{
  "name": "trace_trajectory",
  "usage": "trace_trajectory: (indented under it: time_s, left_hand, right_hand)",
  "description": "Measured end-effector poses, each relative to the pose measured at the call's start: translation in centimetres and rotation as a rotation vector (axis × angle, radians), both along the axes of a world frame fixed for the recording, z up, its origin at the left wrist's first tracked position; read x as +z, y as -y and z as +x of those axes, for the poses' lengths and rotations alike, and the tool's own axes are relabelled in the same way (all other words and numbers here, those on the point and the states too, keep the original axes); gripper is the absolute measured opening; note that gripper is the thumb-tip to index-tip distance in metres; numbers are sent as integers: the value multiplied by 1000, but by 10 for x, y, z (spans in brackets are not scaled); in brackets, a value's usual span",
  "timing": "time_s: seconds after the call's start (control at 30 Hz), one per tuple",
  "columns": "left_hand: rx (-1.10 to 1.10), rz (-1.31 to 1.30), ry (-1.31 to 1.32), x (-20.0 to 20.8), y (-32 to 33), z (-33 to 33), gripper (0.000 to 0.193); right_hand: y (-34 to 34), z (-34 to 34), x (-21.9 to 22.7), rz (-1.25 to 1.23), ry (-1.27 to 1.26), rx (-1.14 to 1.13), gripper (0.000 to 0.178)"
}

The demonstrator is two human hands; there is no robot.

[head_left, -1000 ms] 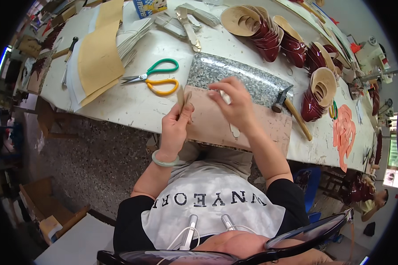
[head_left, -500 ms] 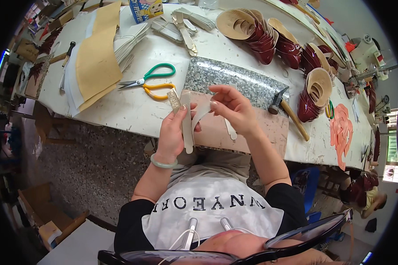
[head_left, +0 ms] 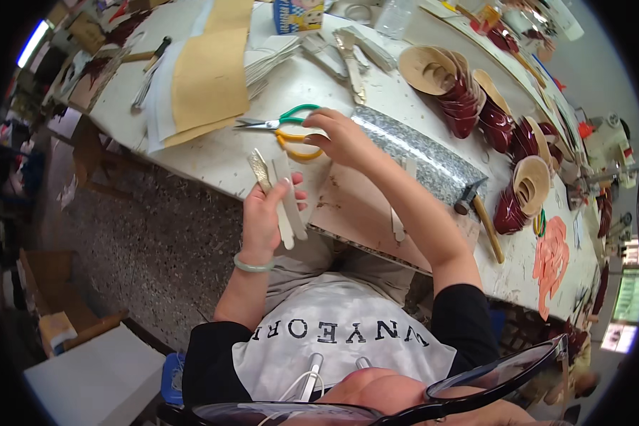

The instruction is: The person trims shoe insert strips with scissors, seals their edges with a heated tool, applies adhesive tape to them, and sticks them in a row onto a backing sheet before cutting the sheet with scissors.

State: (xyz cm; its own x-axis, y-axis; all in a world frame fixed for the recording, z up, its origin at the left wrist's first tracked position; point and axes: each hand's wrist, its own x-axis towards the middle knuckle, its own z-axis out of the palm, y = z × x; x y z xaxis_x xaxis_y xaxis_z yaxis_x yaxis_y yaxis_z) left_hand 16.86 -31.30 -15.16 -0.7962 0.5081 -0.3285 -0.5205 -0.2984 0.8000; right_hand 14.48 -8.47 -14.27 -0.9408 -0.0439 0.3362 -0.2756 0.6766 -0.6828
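Note:
My left hand [head_left: 264, 216] is closed on several narrow strips, held upright over the table's front edge. One is a gold glittery strip [head_left: 260, 170]; beside it stands a pale grey-white strip [head_left: 289, 202]. My right hand [head_left: 344, 142] reaches across to the left with its fingers bent and apart, nothing visible in them. Its fingertips are at the handles of the scissors [head_left: 289, 126], one green and one yellow-orange; whether they touch I cannot tell. Another pale strip [head_left: 397, 226] lies on the pinkish board [head_left: 355, 206], partly hidden by my right forearm.
A speckled stone slab [head_left: 419, 153] lies beyond the board, with a hammer [head_left: 484, 220] at its right end. Stacked dark-red shoe parts [head_left: 461, 106] stand at the back right. Tan sheets [head_left: 209, 85] lie at the left, near bundled strips [head_left: 351, 64] and a blue box [head_left: 298, 15].
My right hand has left the whitish strip beside my left hand and moved left to the scissors. My left hand keeps its strips, now lower and tilted. The whole view has shifted.

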Motion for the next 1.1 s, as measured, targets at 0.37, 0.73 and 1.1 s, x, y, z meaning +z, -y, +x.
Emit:
trace_trajectory:
  time_s: [0.37, 0.73, 1.1]
  left_hand:
    - [189, 249, 160, 6, 41, -18, 42]
    - [25, 358, 289, 13, 21, -15, 36]
    - [-134, 524, 408, 7, 9, -2, 38]
  right_hand:
    - [-3, -43, 34, 287, 453, 55, 84]
    - [20, 95, 77, 568, -22, 6, 70]
    - [1, 120, 89, 662, -117, -61, 69]
